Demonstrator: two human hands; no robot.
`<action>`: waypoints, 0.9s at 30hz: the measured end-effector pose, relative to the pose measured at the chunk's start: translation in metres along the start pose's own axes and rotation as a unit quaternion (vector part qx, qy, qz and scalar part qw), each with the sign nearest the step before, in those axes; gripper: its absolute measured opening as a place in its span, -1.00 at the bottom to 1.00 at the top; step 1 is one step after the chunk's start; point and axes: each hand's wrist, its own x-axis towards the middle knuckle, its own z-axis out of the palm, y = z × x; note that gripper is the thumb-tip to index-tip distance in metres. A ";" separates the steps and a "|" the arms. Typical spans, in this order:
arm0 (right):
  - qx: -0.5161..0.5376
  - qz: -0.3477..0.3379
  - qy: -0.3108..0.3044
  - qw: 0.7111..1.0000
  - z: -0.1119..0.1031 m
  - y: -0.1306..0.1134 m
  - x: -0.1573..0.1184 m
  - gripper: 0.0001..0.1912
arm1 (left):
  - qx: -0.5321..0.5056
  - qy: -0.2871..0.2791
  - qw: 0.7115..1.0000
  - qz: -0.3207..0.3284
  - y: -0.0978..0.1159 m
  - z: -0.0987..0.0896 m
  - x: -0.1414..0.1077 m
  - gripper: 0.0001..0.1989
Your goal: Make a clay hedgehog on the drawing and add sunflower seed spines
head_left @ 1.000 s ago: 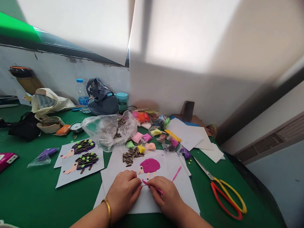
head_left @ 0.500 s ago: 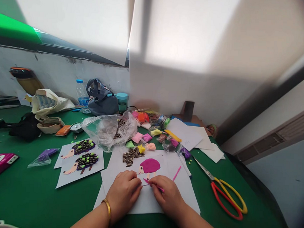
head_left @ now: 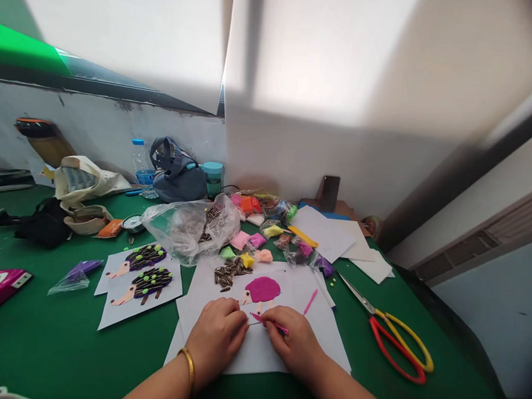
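Note:
My right hand (head_left: 294,338) is closed around a pink modelling tool (head_left: 281,328), its pointed tip at the lower edge of a hedgehog picture. That picture has a magenta clay body (head_left: 263,289) and a peach face and legs on white paper. My left hand (head_left: 217,336), with a gold bangle at the wrist, rests on the white sheets (head_left: 252,356) with its fingers curled; whatever its fingertips may pinch is hidden. A second pink tool (head_left: 310,302) lies on the paper right of the picture. Striped sunflower seeds (head_left: 231,274) are piled above it.
Two finished-looking hedgehog cards (head_left: 147,288) lie left. Behind are a plastic bag of seeds (head_left: 190,226), clay packets (head_left: 256,240), a bottle (head_left: 141,166) and a blue bag (head_left: 179,179). Large scissors (head_left: 394,335) lie right, below loose paper (head_left: 328,233). A phone (head_left: 329,193) leans at the wall.

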 end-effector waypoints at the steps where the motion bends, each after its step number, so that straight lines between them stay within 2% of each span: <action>1: 0.000 -0.003 -0.003 1.000 0.001 0.000 0.000 -0.79 | 0.001 0.000 1.000 0.000 0.000 0.000 0.000 -0.89; 11: -0.004 -0.012 0.005 1.000 0.000 -0.002 0.000 -0.79 | 0.001 0.013 1.000 0.008 0.000 -0.001 0.001 -0.88; 27: -0.002 -0.017 0.003 1.000 0.000 0.000 0.000 -0.79 | -0.007 0.002 1.000 0.001 0.000 -0.001 0.000 -0.87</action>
